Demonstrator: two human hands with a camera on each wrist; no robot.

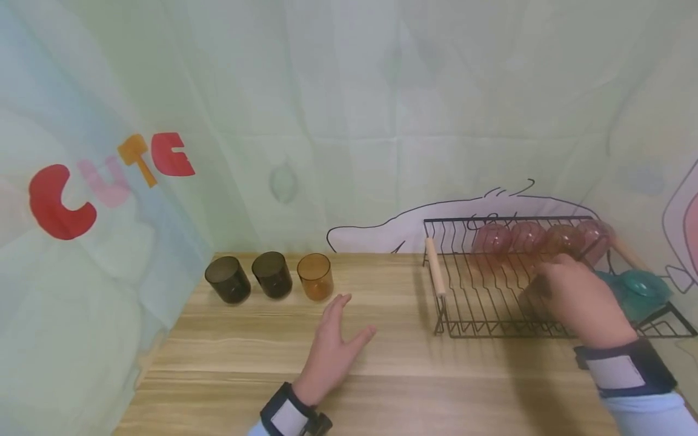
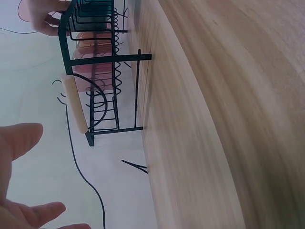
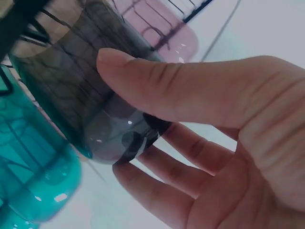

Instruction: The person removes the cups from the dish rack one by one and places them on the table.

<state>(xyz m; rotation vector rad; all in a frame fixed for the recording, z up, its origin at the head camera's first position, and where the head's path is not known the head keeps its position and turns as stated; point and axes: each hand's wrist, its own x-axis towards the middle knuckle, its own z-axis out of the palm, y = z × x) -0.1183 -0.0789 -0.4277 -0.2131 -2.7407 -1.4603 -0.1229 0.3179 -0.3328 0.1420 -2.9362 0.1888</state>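
In the right wrist view, my right hand (image 3: 224, 105) holds a dark grey glass (image 3: 95, 95) between thumb and fingers. The head view shows that hand (image 1: 586, 300) over the right part of a black wire rack (image 1: 480, 330), largely covering the glass. My left hand (image 1: 329, 357) hovers above the table with fingers spread and nothing in them, just below and right of an amber glass (image 1: 315, 280). Two dark glasses (image 1: 229, 283) (image 1: 272, 278) stand to the left of the amber one.
Several pink glasses (image 1: 493, 238) and a brownish one (image 1: 563, 240) sit along the rack's back row. Teal glasses (image 1: 643, 293) are at its right end. Wooden handles (image 1: 435, 266) flank the rack. A printed cloth (image 1: 349, 121) hangs behind the wooden table (image 1: 382, 387).
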